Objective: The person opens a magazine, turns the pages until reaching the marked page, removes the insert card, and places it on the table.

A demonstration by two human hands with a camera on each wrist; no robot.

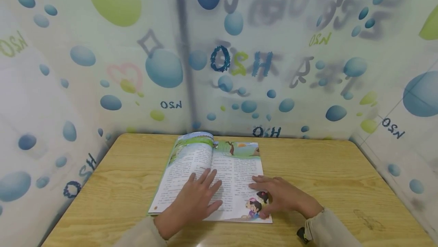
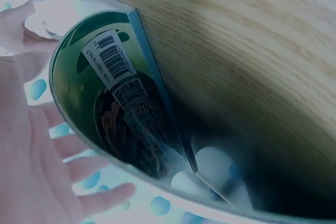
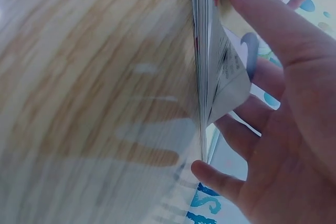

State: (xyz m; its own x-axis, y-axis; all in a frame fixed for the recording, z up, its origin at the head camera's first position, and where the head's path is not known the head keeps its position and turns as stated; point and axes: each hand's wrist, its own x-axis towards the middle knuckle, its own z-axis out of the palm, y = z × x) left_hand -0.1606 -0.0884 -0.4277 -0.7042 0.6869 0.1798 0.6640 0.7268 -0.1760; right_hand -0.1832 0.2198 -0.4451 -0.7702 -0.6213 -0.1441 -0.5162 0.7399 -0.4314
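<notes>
An open magazine [image 1: 220, 186] with printed text and coloured pictures lies on the wooden table. My left hand [image 1: 195, 199] is spread palm down over its middle, fingertips near the fold. In the left wrist view, the left hand [image 2: 39, 145] shows straight, parted fingers beside the magazine's green back cover [image 2: 79, 51], which has a barcode. At the right page's outer edge is my right hand [image 1: 285, 195], its thumb by the lower corner and its fingers over the page. The right wrist view shows a page [image 3: 228, 80] bent up from the stack, close to the right hand's loosely bent fingers [image 3: 236, 135].
The wooden table [image 1: 318, 167] extends on both sides of the magazine. Behind it stands a pale wall covering [image 1: 301, 87] with blue and green drops and lettering. A small dark object [image 1: 302, 235] shows at the right sleeve's cuff.
</notes>
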